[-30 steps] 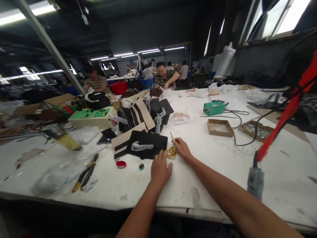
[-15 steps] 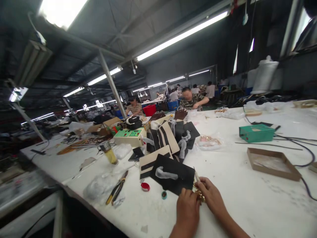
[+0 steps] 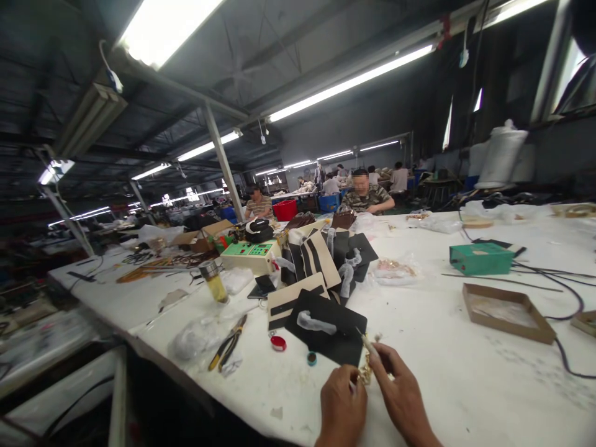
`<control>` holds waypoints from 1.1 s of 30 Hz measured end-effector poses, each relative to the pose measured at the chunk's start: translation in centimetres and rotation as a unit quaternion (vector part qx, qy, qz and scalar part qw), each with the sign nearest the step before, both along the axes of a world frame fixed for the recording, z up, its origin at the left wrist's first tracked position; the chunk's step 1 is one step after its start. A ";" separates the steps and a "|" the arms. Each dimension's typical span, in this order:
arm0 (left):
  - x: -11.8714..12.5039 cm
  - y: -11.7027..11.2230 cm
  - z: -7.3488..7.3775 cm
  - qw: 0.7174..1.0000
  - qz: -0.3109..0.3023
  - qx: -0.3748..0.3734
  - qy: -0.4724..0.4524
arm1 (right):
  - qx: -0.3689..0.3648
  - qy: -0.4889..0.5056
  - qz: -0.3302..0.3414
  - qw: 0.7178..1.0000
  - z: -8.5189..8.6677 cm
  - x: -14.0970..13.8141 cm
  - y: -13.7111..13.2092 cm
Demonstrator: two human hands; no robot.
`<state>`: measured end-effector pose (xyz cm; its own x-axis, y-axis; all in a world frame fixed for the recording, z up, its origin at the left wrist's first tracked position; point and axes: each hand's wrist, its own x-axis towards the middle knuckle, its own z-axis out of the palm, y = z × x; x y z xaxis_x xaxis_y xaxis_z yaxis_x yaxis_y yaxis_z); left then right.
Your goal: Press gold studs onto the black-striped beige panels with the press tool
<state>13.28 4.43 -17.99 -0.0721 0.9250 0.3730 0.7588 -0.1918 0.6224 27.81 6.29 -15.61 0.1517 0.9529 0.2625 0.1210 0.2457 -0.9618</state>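
Note:
My left hand (image 3: 342, 406) and my right hand (image 3: 400, 397) are together at the bottom of the view, raised a little above the white table (image 3: 433, 347). Between their fingertips hangs a small gold metal piece (image 3: 365, 374). The left fingers pinch it. My right hand also grips a thin white-handled tool (image 3: 369, 344) that points up and left. Just beyond the hands lies a black bag panel (image 3: 328, 332) with a wrapped handle.
A stack of black and cream bag panels (image 3: 316, 261), a green-topped control box (image 3: 249, 254), pliers (image 3: 228, 347), a yellow bottle (image 3: 215, 282), a green box (image 3: 479, 257) with cables and a cardboard tray (image 3: 507, 307) are on the table. Other people sit working at the far end.
The view has tilted up and turned left. My hands came together and lifted a gold piece from the pile on the table, with the right hand still holding the tool.

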 end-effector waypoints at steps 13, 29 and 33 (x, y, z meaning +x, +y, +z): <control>-8.6 -3.3 2.7 0.826 0.122 -0.118 -0.538 | -0.122 -0.006 0.154 0.980 3.8 -6.4 2.7; -10.9 -1.6 3.2 0.860 0.126 -0.165 -0.467 | -0.108 -0.075 0.198 0.971 -1.2 -8.0 5.5; -10.5 -1.1 3.2 0.877 0.131 -0.176 -0.428 | -0.088 -0.095 0.195 0.972 -1.4 -8.2 5.7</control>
<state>2.75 3.30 -14.78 -0.4141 0.8814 -0.2273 -0.0265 0.2379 0.9709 19.59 11.96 -16.99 -0.2658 0.9609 0.0776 0.2311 0.1416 -0.9626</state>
